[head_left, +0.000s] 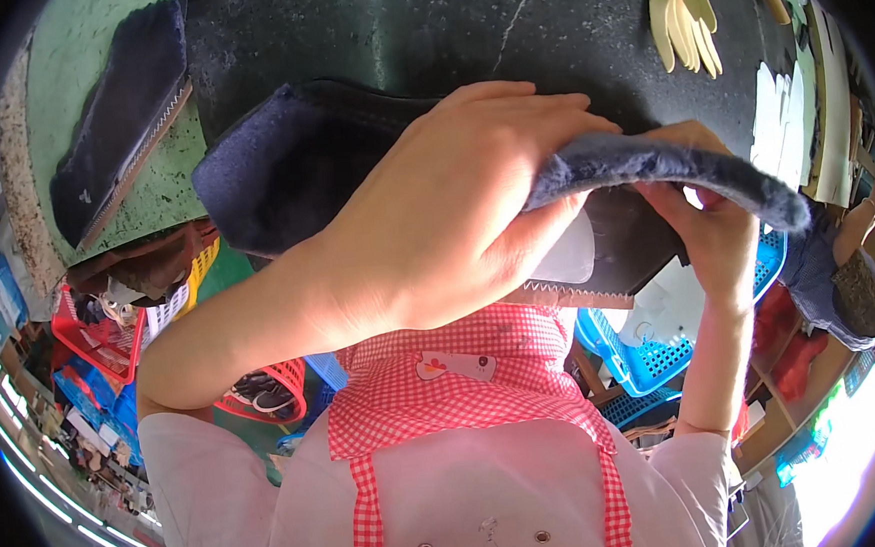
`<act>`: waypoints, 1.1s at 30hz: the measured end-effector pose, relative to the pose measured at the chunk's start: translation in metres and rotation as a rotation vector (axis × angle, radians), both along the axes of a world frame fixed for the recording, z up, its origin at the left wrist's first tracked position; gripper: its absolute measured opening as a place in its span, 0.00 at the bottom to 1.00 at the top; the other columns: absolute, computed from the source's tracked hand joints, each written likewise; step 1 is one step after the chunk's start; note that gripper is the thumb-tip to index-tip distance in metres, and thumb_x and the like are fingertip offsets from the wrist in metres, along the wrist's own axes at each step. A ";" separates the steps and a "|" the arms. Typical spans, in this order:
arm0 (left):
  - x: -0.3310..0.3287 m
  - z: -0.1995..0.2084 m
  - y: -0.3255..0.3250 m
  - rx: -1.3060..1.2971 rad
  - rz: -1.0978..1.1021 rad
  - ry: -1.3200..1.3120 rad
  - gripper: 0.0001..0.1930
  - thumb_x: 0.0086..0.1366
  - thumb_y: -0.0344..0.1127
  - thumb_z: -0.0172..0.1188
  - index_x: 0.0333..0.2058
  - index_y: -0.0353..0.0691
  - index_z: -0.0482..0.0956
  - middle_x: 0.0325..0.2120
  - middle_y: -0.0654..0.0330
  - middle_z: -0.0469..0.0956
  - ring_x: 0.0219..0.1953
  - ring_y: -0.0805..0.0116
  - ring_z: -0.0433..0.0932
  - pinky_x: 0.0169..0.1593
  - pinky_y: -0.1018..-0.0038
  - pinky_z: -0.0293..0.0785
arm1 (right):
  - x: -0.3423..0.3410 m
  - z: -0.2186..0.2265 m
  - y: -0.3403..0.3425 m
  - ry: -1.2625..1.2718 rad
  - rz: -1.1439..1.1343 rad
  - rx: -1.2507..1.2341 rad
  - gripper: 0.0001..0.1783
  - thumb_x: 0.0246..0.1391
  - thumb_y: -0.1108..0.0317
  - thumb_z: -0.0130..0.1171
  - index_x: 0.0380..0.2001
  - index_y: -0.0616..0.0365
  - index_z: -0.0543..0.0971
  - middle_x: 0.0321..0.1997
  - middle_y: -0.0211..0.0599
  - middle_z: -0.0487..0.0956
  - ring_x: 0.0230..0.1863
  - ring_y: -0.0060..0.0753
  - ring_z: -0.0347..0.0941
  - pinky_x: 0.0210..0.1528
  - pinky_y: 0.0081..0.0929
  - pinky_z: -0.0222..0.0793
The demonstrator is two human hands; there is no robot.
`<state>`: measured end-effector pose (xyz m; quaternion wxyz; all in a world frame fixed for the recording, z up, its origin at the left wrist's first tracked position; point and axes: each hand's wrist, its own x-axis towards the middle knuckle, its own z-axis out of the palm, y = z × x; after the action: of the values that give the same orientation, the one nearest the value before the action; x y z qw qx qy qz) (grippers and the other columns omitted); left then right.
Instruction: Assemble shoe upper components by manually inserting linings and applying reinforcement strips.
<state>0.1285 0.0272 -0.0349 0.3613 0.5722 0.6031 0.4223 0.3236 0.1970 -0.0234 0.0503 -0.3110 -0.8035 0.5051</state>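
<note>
A dark blue fleece-lined piece (285,157) with a smooth black side lies on the dark worktop in front of me. Across it reaches my left hand (483,190), its fingers over the piece and its thumb along a folded fuzzy edge. That blue fuzzy fold (666,159) curves from my left hand to the right, past my right hand (710,222). My right fingers are closed on it from below, partly hidden behind the fold. Under the hands shows a black part with a toothed, pale brown edge (579,295). A rounded translucent pale patch (566,251) is beside my left thumb.
A similar dark piece with a toothed edge (128,122) lies on the green surface at upper left. Pale yellow glove-like strips (684,13) and white strips (777,117) lie at upper right. Below stand a blue basket (643,361) and red baskets (96,340).
</note>
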 end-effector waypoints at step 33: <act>0.002 0.052 0.055 0.185 0.034 0.701 0.26 0.49 0.32 0.70 0.50 0.44 0.80 0.57 0.54 0.74 0.64 0.49 0.67 0.66 0.57 0.64 | 0.142 -0.035 0.225 0.086 -0.544 0.807 0.25 0.53 0.72 0.66 0.56 0.57 0.77 0.46 0.44 0.84 0.34 0.35 0.79 0.41 0.31 0.76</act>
<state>0.1301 0.0817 0.0168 0.0720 0.7024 0.6590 0.2591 0.4661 0.4224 -0.0584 0.3299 -0.4442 -0.8220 0.1344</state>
